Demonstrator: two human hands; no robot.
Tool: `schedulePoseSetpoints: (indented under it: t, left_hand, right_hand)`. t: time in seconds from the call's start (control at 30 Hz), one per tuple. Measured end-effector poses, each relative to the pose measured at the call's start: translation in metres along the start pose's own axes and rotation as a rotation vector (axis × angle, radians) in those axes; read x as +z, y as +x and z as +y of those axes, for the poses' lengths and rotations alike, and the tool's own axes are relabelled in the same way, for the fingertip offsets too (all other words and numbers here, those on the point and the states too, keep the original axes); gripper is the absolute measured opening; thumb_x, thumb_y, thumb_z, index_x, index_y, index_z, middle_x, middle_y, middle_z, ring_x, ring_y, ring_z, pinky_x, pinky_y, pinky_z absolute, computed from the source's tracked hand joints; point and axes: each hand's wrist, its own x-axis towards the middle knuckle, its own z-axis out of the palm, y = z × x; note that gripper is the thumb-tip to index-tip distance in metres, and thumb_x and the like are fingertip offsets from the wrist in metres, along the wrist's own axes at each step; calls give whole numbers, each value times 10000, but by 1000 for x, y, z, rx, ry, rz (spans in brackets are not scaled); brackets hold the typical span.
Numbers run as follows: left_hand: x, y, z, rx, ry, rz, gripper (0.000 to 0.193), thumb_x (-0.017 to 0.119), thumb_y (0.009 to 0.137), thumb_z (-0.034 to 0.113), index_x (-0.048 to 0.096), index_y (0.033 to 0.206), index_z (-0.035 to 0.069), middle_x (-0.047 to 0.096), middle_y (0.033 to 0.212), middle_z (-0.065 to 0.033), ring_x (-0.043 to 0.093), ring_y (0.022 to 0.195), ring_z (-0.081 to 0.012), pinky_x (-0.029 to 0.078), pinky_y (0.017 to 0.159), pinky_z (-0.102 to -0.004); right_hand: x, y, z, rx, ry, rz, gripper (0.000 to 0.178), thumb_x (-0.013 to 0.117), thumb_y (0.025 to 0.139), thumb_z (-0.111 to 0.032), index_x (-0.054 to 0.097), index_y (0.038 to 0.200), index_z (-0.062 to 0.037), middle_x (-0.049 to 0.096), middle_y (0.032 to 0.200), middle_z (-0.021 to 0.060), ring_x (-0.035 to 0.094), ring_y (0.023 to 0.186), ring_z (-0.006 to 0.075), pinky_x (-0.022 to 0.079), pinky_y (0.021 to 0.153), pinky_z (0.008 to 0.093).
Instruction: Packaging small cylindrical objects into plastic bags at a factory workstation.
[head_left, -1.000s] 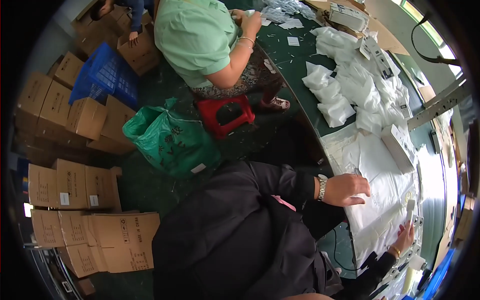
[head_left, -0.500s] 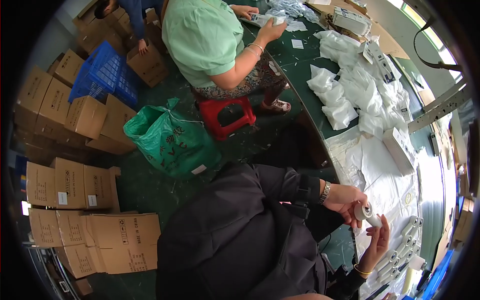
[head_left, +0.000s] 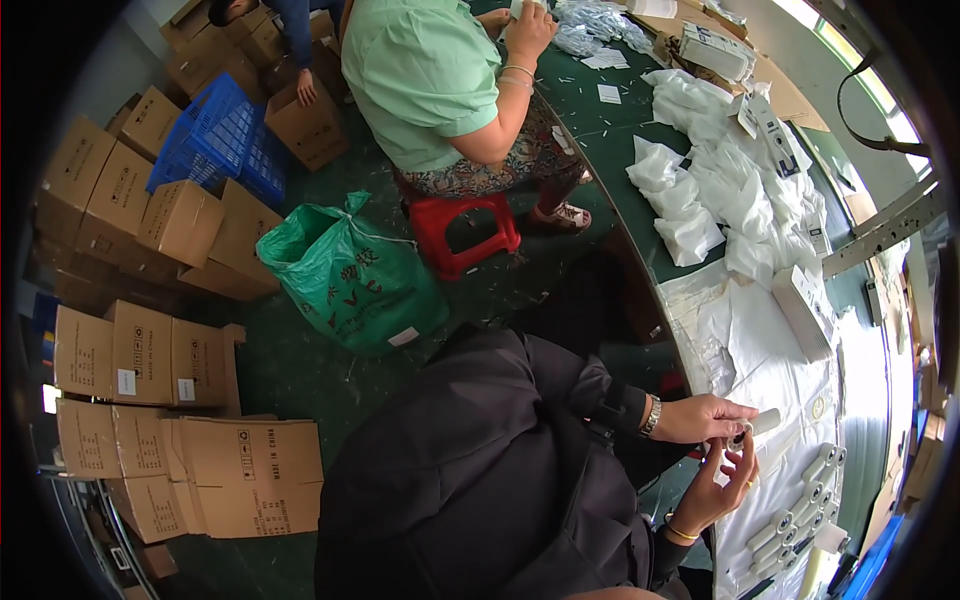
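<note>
My left hand (head_left: 703,418), with a watch on the wrist, grips a small white cylinder (head_left: 764,422) over the white sheet (head_left: 770,360) on the table. My right hand (head_left: 728,487), with a thin bracelet, is just below it, and its fingertips touch the dark end of the same cylinder. Several similar white cylinders (head_left: 800,505) lie in rows on the sheet, right of my right hand.
A person in a green shirt (head_left: 425,75) sits on a red stool (head_left: 462,228) at the green table (head_left: 625,150). White bags (head_left: 720,190) are piled on it. A green sack (head_left: 350,275), a blue crate (head_left: 218,135) and cardboard boxes (head_left: 160,360) stand on the floor.
My left hand lifted off the white sheet and both hands came together on a small white cylinder. The view tilted down slightly.
</note>
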Motion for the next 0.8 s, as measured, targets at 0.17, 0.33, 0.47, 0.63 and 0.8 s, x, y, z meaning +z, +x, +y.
schedulePoseSetpoints:
  t: [0.17, 0.33, 0.47, 0.63, 0.8]
  left_hand:
    - [8, -9, 7, 62, 165, 4, 499, 559, 1106, 181, 474, 1569, 17, 561, 1540, -164, 589, 1349, -230, 454, 1140, -337]
    - [2, -5, 0, 112, 302, -56, 429, 567, 1091, 157, 567, 1488, -5, 639, 1453, -165, 614, 1322, -238, 463, 1128, -347]
    - [-20, 0, 29, 182, 495, 15, 319, 576, 1086, 138, 658, 1366, 11, 710, 1320, -127, 651, 1237, -218, 492, 1097, -353]
    - [-26, 38, 25, 338, 879, -1, 202, 648, 1007, 56, 725, 1191, 20, 747, 1158, -150, 709, 1101, -321, 529, 996, -394]
    - [-65, 41, 19, 443, 1176, -248, 181, 667, 1000, 39, 734, 1157, -23, 729, 1209, -177, 658, 1183, -362, 510, 1040, -451]
  right_hand:
    - [-3, -11, 5, 81, -34, 37, 498, 809, 923, -74, 653, 1396, -55, 714, 1176, 110, 661, 892, 191, 532, 724, 312]
    - [6, -20, 14, 231, 99, 103, 582, 819, 916, -100, 610, 1457, -63, 718, 1227, 120, 691, 991, 186, 566, 792, 304]
    - [-4, 0, 23, 243, 190, 69, 536, 763, 957, -65, 597, 1466, -46, 712, 1240, 87, 693, 1095, 179, 577, 858, 308]
    - [-58, -25, 30, 512, 215, 220, 455, 788, 902, -82, 655, 1337, -64, 730, 1163, 68, 695, 991, 128, 572, 816, 293]
    - [-29, -44, 34, 285, 331, 318, 537, 798, 854, -113, 650, 1370, -104, 631, 1099, 100, 671, 887, 236, 559, 748, 340]
